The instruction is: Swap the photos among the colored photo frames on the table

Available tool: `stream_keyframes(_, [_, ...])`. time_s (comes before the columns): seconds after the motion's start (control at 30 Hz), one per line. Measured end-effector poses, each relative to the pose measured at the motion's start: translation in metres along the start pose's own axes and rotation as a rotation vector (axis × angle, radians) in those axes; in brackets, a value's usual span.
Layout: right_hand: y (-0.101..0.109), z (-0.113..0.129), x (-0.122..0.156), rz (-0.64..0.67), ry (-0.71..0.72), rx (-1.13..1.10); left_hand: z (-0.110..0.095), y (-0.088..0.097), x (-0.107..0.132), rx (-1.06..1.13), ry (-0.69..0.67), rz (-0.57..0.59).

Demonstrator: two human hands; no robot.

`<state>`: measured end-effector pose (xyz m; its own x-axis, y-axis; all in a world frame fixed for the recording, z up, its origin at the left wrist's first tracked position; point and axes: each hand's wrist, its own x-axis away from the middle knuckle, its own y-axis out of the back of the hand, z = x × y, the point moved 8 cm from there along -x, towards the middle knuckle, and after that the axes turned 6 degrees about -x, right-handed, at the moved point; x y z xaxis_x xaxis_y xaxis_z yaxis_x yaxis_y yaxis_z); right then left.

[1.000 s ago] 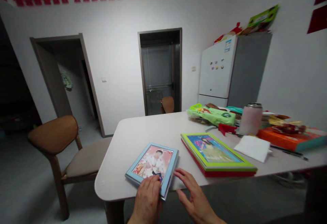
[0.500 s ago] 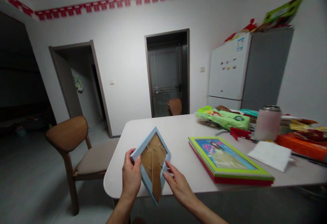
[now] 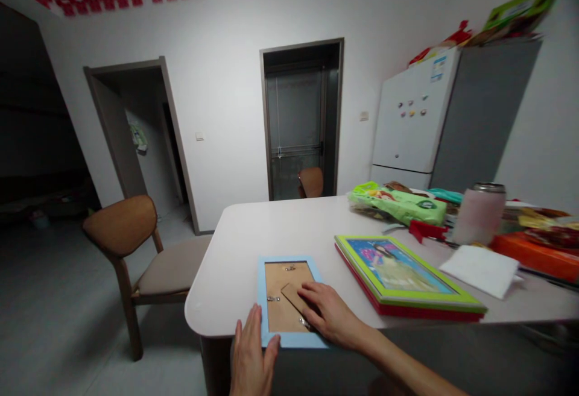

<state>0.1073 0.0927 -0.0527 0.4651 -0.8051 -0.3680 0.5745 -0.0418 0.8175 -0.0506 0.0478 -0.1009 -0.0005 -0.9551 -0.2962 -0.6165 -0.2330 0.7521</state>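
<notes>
A light blue picture frame (image 3: 287,272) lies face down on the white table (image 3: 280,230) near its front edge, showing its brown backing board. My left hand (image 3: 250,354) rests flat on the frame's lower left corner, fingers stretched out. My right hand (image 3: 328,316) lies on the backing board at the lower right, fingers curled down onto the brown stand flap. A green framed picture (image 3: 402,270) lies face up on a red frame (image 3: 407,308) to the right.
A white folded cloth (image 3: 482,268), a pink flask (image 3: 479,214), green snack bags (image 3: 398,203) and an orange box (image 3: 534,254) crowd the table's right side. A wooden chair (image 3: 136,251) stands to the left. A fridge (image 3: 425,119) is behind the table.
The blue frame was lifted from the table, turned over in both hands, and now lies face down with both hands resting on it.
</notes>
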Motion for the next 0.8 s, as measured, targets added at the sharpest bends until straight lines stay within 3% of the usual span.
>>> stream_keyframes(0.13, [0.000, -0.005, 0.000, -0.002, 0.005, 0.001, -0.007, -0.007, 0.000, -0.074, -0.082, 0.032])
stream_keyframes(0.3, [0.009, -0.014, 0.005, -0.035, -0.079, -0.107, -0.016, -0.001, -0.006, -0.052, -0.114, 0.057])
stream_keyframes(0.5, [0.013, 0.003, 0.029, -0.051, -0.024, -0.160, -0.040, 0.002, -0.009, -0.119, -0.226, 0.101])
stream_keyframes(0.7, [0.009, -0.011, 0.038, -0.172, -0.103, -0.206, -0.079, -0.009, -0.007, -0.194, -0.317, 0.267])
stream_keyframes(0.8, [0.006, -0.019, 0.035, -0.193, -0.113, -0.206, -0.087, -0.016, -0.008, -0.212, -0.333, 0.341])
